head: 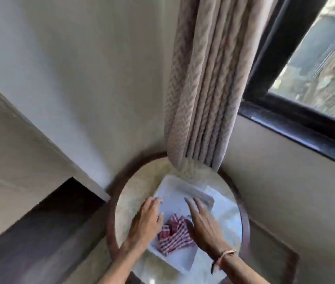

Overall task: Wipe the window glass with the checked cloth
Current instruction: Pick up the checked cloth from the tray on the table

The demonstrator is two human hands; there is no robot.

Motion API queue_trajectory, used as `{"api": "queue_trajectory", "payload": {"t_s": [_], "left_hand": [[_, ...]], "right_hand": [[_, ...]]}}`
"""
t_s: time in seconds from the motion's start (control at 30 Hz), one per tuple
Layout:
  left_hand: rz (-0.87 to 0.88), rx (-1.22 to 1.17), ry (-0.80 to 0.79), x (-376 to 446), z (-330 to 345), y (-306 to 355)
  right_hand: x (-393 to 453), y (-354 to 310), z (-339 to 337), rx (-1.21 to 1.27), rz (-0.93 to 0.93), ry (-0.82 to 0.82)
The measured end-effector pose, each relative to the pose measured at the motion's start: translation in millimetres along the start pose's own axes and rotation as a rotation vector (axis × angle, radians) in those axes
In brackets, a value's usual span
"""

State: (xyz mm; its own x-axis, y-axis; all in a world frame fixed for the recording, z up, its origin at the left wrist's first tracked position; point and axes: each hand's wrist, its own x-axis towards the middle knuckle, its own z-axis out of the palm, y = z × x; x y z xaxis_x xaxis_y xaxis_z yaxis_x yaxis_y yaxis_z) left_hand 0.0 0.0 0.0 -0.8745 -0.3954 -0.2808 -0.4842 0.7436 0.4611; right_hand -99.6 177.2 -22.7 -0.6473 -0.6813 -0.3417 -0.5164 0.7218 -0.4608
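While both hands, left (148, 220) and right (203, 224), hover spread and empty over the tray (174, 193) on the counter (140, 181), the cloth (173, 235) lies bunched between them. Glass (326, 58), well beyond: wiping not started.

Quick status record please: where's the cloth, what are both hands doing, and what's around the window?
cloth: checked cloth, red and white, crumpled in a white tray
tray: on a round table
left hand: open, over the tray's left edge, beside the cloth
right hand: open, fingers spread, over the cloth's right side
grasp: cloth not yet lifted
window glass: upper right, dark frame
curtain: gathered left of the window
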Motion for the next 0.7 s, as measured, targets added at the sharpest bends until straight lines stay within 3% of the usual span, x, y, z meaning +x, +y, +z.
{"api": "queue_trajectory", "payload": {"t_s": [0.13, 0.27, 0.37, 0.47, 0.57, 0.7], "left_hand": [[-0.102, 0.057, -0.294, 27.7, 83.6, -29.6], [-0.167, 0.061, -0.320, 42.1, 128.3, -37.6], [-0.294, -0.114, -0.336, 48.6, 131.7, -44.4], [-0.284, -0.288, -0.316, 50.1, 106.0, -38.3], [-0.089, -0.364, -0.261, 58.8, 40.3, -7.9], [0.243, -0.381, -0.250, 69.0, -97.9, 62.4]], "right_hand": [[40.4, 16.8, 66.2, 0.010, 0.164, -0.226], [48.6, 38.9, 105.5, -0.121, 0.140, -0.207], [39.6, 49.9, 112.7, -0.097, 0.173, -0.151], [21.0, 49.6, 95.6, 0.029, 0.157, -0.018], [12.5, 35.7, 37.3, 0.228, 0.069, 0.135], [-1.7, 0.7, -100.0, 0.406, -0.061, 0.379]]}}
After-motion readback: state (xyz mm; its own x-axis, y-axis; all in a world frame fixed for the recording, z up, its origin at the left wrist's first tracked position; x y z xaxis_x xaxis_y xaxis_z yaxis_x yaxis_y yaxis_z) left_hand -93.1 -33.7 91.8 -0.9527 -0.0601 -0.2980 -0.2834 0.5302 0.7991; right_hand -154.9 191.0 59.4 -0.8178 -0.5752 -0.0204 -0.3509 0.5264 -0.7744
